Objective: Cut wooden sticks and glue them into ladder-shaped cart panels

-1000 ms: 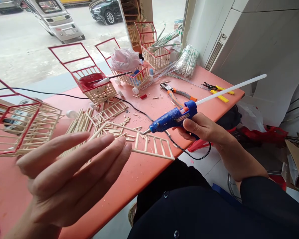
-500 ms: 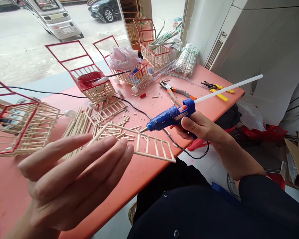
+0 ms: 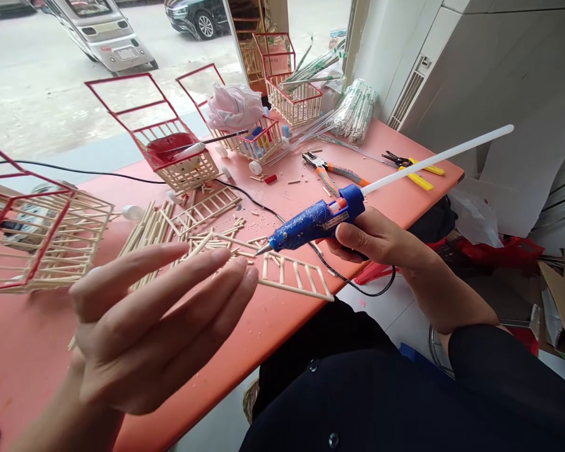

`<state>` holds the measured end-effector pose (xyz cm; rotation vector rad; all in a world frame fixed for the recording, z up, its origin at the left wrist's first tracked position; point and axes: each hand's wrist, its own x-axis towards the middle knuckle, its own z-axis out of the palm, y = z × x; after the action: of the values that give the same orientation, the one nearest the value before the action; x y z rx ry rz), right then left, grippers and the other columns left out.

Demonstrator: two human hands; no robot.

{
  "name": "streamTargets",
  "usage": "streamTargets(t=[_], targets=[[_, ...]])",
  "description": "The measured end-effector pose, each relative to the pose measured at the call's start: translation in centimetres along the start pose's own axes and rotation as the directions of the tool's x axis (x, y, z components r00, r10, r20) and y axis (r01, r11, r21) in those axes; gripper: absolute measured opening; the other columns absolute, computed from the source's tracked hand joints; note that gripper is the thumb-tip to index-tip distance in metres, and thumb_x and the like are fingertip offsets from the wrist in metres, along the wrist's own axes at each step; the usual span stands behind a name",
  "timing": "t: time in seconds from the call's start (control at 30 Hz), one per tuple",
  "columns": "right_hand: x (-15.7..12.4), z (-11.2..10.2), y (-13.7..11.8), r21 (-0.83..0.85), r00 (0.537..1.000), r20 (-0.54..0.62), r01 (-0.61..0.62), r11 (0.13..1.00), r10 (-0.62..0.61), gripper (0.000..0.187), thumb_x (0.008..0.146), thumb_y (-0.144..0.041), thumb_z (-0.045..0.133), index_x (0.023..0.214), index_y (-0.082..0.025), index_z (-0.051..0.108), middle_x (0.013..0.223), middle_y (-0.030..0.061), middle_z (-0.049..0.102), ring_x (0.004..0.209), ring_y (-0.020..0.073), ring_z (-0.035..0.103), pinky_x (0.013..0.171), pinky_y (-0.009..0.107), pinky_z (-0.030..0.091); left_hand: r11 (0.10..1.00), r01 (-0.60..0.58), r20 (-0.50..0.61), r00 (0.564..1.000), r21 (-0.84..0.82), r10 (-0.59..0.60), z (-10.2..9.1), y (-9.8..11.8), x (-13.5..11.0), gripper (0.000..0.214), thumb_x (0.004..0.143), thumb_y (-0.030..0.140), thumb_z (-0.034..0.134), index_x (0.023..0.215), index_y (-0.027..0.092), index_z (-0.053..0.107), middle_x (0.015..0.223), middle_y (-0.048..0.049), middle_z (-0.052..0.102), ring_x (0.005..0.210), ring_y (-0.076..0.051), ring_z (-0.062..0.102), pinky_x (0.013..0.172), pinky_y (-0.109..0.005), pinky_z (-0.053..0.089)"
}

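My right hand (image 3: pixel 365 235) is wrapped round the grip of a blue glue gun (image 3: pixel 311 223). A long white glue stick (image 3: pixel 442 157) juts from the gun's back end. The gun's metal nozzle points left and appears at the near-left part of a ladder-like wooden stick frame (image 3: pixel 297 290); whether it touches cannot be made out. My left hand (image 3: pixel 164 320) holds this frame by its left end, the fingers hiding that part and the thumb out of sight.
Behind lie loose wooden sticks (image 3: pixel 148 235), a second ladder-like frame (image 3: pixel 207 210), pliers (image 3: pixel 327 169) and yellow-handled cutters (image 3: pixel 414 172). Small red-trimmed carts stand around, including one cart (image 3: pixel 183 169) with a red lining. A black cord (image 3: pixel 254 201) crosses the pink table (image 3: pixel 207 389).
The glue gun has shifted slightly left, its nozzle now a little further along the frame. My left hand has moved a little right and turned slightly.
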<state>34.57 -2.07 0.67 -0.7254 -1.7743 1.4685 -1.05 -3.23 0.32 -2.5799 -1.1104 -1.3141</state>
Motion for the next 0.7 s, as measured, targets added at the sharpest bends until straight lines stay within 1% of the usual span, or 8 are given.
streamTargets(t=[0.07, 0.1, 0.17, 0.3, 0.4, 0.5, 0.57, 0.7], targets=[[0.1, 0.0, 0.0, -0.016, 0.999, -0.042, 0.014, 1.0, -0.015, 0.057, 0.109, -0.069, 0.061, 0.082, -0.019, 0.057, 0.064, -0.004, 0.05, 0.052, 0.0065, 0.044, 0.047, 0.022, 0.032, 0.954, -0.285, -0.01, 0.958, 0.098, 0.287, 0.5, 0.4, 1.1, 0.078, 0.084, 0.015, 0.081, 0.151, 0.055, 0.071, 0.118, 0.0098, 0.088, 0.101, -0.029, 0.085, 0.088, -0.048, 0.071], [0.2, 0.0, 0.0, -0.024, 0.997, -0.076, 0.02, 1.0, -0.022, 0.058, 0.109, -0.07, 0.061, 0.083, -0.019, 0.058, 0.065, -0.0032, 0.052, 0.053, 0.0068, 0.044, 0.046, 0.023, 0.032, 0.927, -0.35, 0.002, 0.936, 0.134, 0.353, 0.9, 0.7, 1.6, 0.076, 0.086, 0.012, 0.08, 0.154, 0.046, 0.071, 0.117, 0.0041, 0.089, 0.108, -0.031, 0.084, 0.092, -0.051, 0.069], [0.5, 0.1, 0.3, -0.025, 0.987, -0.155, 0.029, 0.999, -0.033, 0.06, 0.108, -0.074, 0.059, 0.086, -0.018, 0.06, 0.067, -0.0018, 0.056, 0.053, 0.0074, 0.046, 0.046, 0.023, 0.032, 0.947, -0.304, -0.077, 0.947, 0.108, 0.313, 1.7, 1.1, 2.7, 0.062, 0.089, 0.007, 0.08, 0.143, 0.039, 0.079, 0.105, -0.001, 0.089, 0.111, -0.033, 0.082, 0.094, -0.053, 0.064], [1.4, 0.4, 1.3, 0.022, 0.946, -0.322, 0.042, 0.999, -0.032, 0.068, 0.101, -0.086, 0.058, 0.091, -0.019, 0.061, 0.072, 0.0008, 0.061, 0.052, 0.0092, 0.046, 0.044, 0.025, 0.032, 0.994, -0.054, -0.19, 0.979, 0.096, 0.071, 3.0, 1.0, 4.0, 0.01, 0.096, 0.017, 0.082, 0.095, 0.026, 0.085, 0.086, -0.002, 0.085, 0.092, -0.025, 0.08, 0.082, -0.039, 0.06], [1.8, 0.9, 2.0, 0.049, 0.889, -0.456, 0.061, 0.997, -0.032, 0.071, 0.095, -0.092, 0.058, 0.09, -0.021, 0.061, 0.069, 0.0007, 0.058, 0.053, 0.0113, 0.046, 0.043, 0.026, 0.031, 0.98, 0.157, -0.185, 0.974, 0.121, -0.133, 3.0, 0.7, 4.2, 0.016, 0.101, 0.032, 0.079, 0.088, 0.025, 0.084, 0.084, 0.0001, 0.085, 0.083, -0.02, 0.079, 0.074, -0.033, 0.054], [1.7, 1.6, 2.5, 0.041, 0.843, -0.534, 0.097, 0.994, -0.06, 0.07, 0.097, -0.091, 0.057, 0.088, -0.021, 0.062, 0.068, 0.0014, 0.058, 0.053, 0.0122, 0.045, 0.044, 0.028, 0.033, 0.914, 0.382, -0.103, 0.923, 0.135, -0.371, 2.5, 0.6, 4.3, 0.021, 0.102, 0.039, 0.074, 0.095, 0.025, 0.087, 0.094, -0.0014, 0.089, 0.081, -0.019, 0.079, 0.077, -0.033, 0.054], [1.3, 2.1, 2.7, -0.007, 0.847, -0.524, 0.1, 0.995, -0.089, 0.069, 0.099, -0.089, 0.057, 0.086, -0.021, 0.063, 0.071, 0.0034, 0.061, 0.054, 0.0128, 0.048, 0.047, 0.029, 0.036, 0.866, 0.476, -0.067, 0.879, 0.154, -0.471, 2.3, 0.6, 4.5, 0.023, 0.1, 0.041, 0.073, 0.097, 0.025, 0.088, 0.094, -0.0019, 0.089, 0.076, -0.019, 0.076, 0.078, -0.034, 0.054], [0.8, 3.1, 3.1, -0.186, 0.91, -0.386, 0.085, 0.979, -0.152, 0.064, 0.104, -0.078, 0.06, 0.082, -0.018, 0.067, 0.072, 0.0048, 0.064, 0.057, 0.0124, 0.05, 0.052, 0.029, 0.039, 0.826, 0.543, -0.045, 0.839, 0.149, -0.543, 2.2, 0.4, 4.9, 0.026, 0.095, 0.047, 0.073, 0.094, 0.027, 0.089, 0.088, -0.0004, 0.088, 0.078, -0.022, 0.077, 0.085, -0.037, 0.055]])
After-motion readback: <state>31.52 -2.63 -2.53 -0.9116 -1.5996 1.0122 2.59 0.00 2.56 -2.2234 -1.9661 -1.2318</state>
